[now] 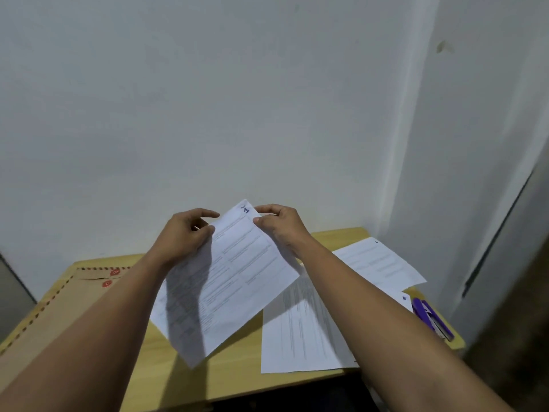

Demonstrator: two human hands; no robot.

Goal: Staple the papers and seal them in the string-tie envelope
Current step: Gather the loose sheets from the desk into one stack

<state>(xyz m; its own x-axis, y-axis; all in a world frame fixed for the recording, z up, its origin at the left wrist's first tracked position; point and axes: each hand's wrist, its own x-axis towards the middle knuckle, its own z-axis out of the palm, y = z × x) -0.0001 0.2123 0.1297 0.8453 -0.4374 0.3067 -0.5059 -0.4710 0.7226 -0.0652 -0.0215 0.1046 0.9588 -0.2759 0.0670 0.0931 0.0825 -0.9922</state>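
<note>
While both hands pinch the top corners of the sheets (234, 281) mid-frame, left hand (184, 236) and right hand (282, 227), the purple stapler (433, 319) sits lower right nearer the right arm, lengthwise along the desk edge, envelope (59, 301) far left.

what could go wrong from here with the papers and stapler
1. Both hands, left hand and right hand, hold the lifted sheet only by its top edge; it could slip or crease.
2. The loose pages overhang the table's front edge and might slide off.
3. The purple stapler sits near the right edge, close to the right forearm; a bump could knock it off.
</note>
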